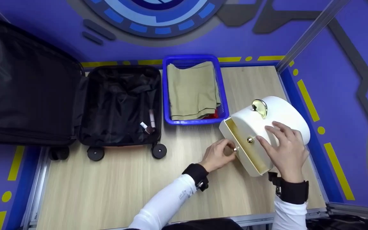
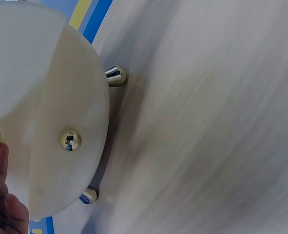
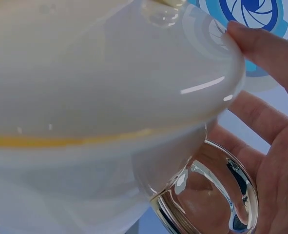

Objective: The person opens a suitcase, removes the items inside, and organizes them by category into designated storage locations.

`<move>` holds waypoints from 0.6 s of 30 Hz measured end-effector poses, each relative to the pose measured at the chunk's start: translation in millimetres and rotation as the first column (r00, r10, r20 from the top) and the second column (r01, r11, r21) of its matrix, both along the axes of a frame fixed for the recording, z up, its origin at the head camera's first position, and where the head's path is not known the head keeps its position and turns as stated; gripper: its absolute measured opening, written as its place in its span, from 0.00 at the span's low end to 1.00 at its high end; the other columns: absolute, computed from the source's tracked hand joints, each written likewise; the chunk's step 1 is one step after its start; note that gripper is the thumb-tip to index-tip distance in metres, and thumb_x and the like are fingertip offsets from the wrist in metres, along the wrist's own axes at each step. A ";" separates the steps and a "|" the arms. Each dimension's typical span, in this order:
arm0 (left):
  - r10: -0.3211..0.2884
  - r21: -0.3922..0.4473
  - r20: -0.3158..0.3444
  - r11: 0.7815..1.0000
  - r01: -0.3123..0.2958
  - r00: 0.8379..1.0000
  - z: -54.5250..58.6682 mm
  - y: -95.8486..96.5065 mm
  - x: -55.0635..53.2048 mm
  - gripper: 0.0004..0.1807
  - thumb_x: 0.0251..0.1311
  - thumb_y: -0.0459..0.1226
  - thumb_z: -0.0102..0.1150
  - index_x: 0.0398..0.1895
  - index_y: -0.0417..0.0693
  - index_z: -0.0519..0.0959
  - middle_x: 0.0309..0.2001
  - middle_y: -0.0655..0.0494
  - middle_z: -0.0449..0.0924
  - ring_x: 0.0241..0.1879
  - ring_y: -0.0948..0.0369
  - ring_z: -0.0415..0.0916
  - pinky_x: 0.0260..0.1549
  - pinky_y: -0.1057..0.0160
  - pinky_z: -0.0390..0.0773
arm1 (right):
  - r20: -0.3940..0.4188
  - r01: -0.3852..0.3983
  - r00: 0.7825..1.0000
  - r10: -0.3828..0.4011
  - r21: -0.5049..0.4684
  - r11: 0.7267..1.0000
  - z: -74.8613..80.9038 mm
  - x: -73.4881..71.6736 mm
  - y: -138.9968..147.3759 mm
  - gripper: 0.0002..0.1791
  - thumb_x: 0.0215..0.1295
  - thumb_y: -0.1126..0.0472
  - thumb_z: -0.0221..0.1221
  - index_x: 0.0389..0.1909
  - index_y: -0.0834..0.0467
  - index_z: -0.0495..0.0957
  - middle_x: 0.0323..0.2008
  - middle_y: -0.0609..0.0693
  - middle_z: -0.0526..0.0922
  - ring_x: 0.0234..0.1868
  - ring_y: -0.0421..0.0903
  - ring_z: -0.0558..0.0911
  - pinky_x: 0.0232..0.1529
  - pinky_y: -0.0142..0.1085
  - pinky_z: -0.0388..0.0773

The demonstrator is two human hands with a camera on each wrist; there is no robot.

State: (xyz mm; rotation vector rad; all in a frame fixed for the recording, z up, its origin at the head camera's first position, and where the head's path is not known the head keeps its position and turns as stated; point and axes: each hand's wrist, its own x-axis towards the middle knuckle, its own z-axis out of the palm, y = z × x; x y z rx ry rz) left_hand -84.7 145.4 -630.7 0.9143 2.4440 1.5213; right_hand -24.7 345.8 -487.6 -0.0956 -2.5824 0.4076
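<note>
Head view: looking at an open drawer [image 1: 247, 163] on the near left side of a white box [image 1: 286, 110].
Stretched long ways from far left to near right, sticking out toward the near left. Pinched by its gold knob [image 1: 235, 149], right at the tips of the left hand [image 1: 217, 155], closer to it than the right hand [image 1: 285, 150]. Touching the box's round edge with that right hand, fingers spread apart. Out to the far left, near a blue basket [image 1: 187, 122] of folded tan cloth [image 1: 192, 91]; farther left, on to an open black suitcase [image 1: 120, 95].
</note>
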 end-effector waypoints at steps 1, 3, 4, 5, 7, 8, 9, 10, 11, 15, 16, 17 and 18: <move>-0.003 0.006 -0.001 1.000 0.003 1.000 -0.4 -3.0 0.7 0.13 0.58 0.40 0.70 0.46 0.54 0.81 0.44 0.64 0.84 0.44 0.63 0.81 0.44 0.72 0.75 | -0.003 -0.003 1.000 0.003 -0.002 1.000 -0.1 0.0 0.0 0.25 0.52 0.46 0.78 0.49 0.54 0.89 0.57 0.55 0.86 0.53 0.66 0.79 0.29 0.59 0.76; -0.007 0.017 0.000 1.000 0.007 1.000 -1.3 -9.3 2.4 0.13 0.58 0.40 0.70 0.46 0.54 0.81 0.44 0.64 0.85 0.44 0.62 0.82 0.44 0.71 0.76 | -0.004 -0.003 1.000 0.003 -0.006 1.000 -0.3 0.1 0.2 0.25 0.52 0.46 0.78 0.49 0.54 0.89 0.56 0.55 0.86 0.52 0.66 0.79 0.29 0.59 0.76; -0.010 0.020 0.000 1.000 0.010 1.000 -1.8 -12.5 3.4 0.13 0.58 0.39 0.70 0.45 0.54 0.81 0.44 0.63 0.85 0.44 0.61 0.82 0.44 0.71 0.76 | -0.004 0.002 1.000 -0.002 -0.005 1.000 -0.4 0.2 0.2 0.25 0.51 0.46 0.78 0.49 0.54 0.89 0.56 0.55 0.86 0.53 0.66 0.79 0.28 0.59 0.76; -0.012 0.023 -0.002 1.000 0.012 1.000 -2.0 -16.0 4.4 0.13 0.57 0.39 0.70 0.45 0.54 0.81 0.44 0.63 0.85 0.44 0.61 0.82 0.45 0.71 0.76 | -0.004 0.007 1.000 -0.007 -0.008 1.000 -0.2 0.4 0.1 0.26 0.51 0.46 0.79 0.49 0.53 0.89 0.57 0.55 0.86 0.53 0.66 0.79 0.28 0.60 0.76; -0.018 0.029 -0.010 0.999 0.018 1.000 -2.9 -23.2 6.3 0.13 0.57 0.39 0.71 0.45 0.53 0.81 0.44 0.63 0.85 0.43 0.60 0.82 0.43 0.72 0.75 | 0.000 0.015 1.000 -0.015 -0.012 1.000 -0.1 0.8 0.2 0.25 0.51 0.46 0.79 0.49 0.53 0.89 0.57 0.55 0.86 0.53 0.65 0.79 0.28 0.60 0.76; -0.020 0.028 -0.017 0.999 0.021 1.000 -3.1 -26.9 7.3 0.13 0.57 0.39 0.71 0.45 0.53 0.81 0.44 0.63 0.85 0.42 0.61 0.81 0.42 0.72 0.75 | 0.002 0.019 1.000 -0.019 -0.011 1.000 -0.1 0.9 0.2 0.25 0.51 0.46 0.79 0.49 0.53 0.89 0.57 0.55 0.86 0.54 0.65 0.79 0.27 0.60 0.76; -0.022 0.028 -0.026 0.999 0.022 0.999 -3.4 -30.6 8.2 0.13 0.57 0.38 0.71 0.45 0.53 0.81 0.43 0.63 0.85 0.40 0.60 0.81 0.41 0.73 0.74 | 0.003 0.021 1.000 -0.021 -0.010 1.000 0.1 1.1 0.1 0.25 0.51 0.46 0.79 0.49 0.53 0.89 0.57 0.54 0.86 0.54 0.65 0.79 0.26 0.60 0.76; -0.022 0.028 -0.034 0.999 0.023 0.999 -3.9 -34.3 9.1 0.13 0.57 0.38 0.71 0.45 0.53 0.81 0.43 0.63 0.85 0.38 0.60 0.80 0.39 0.73 0.73 | 0.004 0.024 1.000 -0.024 -0.009 1.000 0.3 1.1 -0.1 0.25 0.51 0.46 0.79 0.49 0.53 0.89 0.57 0.54 0.86 0.54 0.65 0.79 0.25 0.60 0.75; -0.022 0.030 -0.042 0.999 0.024 0.999 -4.4 -37.8 9.9 0.13 0.57 0.38 0.71 0.45 0.53 0.81 0.42 0.62 0.85 0.36 0.59 0.80 0.38 0.74 0.73 | 0.006 0.024 1.000 -0.024 -0.009 1.000 0.4 1.0 -0.1 0.25 0.51 0.46 0.78 0.49 0.53 0.89 0.57 0.54 0.86 0.54 0.65 0.79 0.25 0.59 0.75; -0.029 0.037 -0.061 0.999 0.031 0.998 -6.2 -50.0 13.0 0.13 0.58 0.38 0.71 0.44 0.52 0.80 0.41 0.60 0.84 0.32 0.58 0.78 0.34 0.75 0.69 | 0.007 0.025 1.000 -0.025 -0.004 1.000 0.2 0.4 -0.1 0.26 0.51 0.46 0.78 0.49 0.54 0.89 0.57 0.55 0.85 0.54 0.65 0.79 0.24 0.59 0.75; -0.030 0.039 -0.064 0.999 0.033 0.997 -6.8 -52.8 14.0 0.13 0.58 0.38 0.71 0.44 0.52 0.80 0.40 0.60 0.84 0.31 0.58 0.77 0.33 0.75 0.69 | 0.009 0.025 1.000 -0.025 -0.003 1.000 -0.1 0.3 -0.1 0.26 0.51 0.46 0.79 0.49 0.54 0.89 0.57 0.55 0.85 0.54 0.65 0.79 0.25 0.59 0.75; -0.030 0.042 -0.069 0.999 0.033 0.997 -7.3 -55.5 15.0 0.13 0.58 0.38 0.71 0.44 0.52 0.80 0.40 0.59 0.84 0.30 0.58 0.77 0.33 0.75 0.68 | 0.010 0.024 1.000 -0.024 -0.002 1.000 -0.4 0.1 -0.1 0.26 0.51 0.46 0.79 0.49 0.54 0.89 0.57 0.55 0.85 0.54 0.66 0.79 0.25 0.59 0.75; -0.029 0.045 -0.073 0.998 0.032 0.997 -7.9 -58.0 16.1 0.13 0.58 0.38 0.71 0.44 0.52 0.80 0.40 0.60 0.84 0.30 0.59 0.76 0.32 0.75 0.68 | 0.012 0.025 1.000 -0.025 -0.001 1.000 -0.7 -0.1 -0.2 0.26 0.51 0.46 0.79 0.49 0.54 0.89 0.57 0.55 0.85 0.54 0.66 0.79 0.25 0.59 0.76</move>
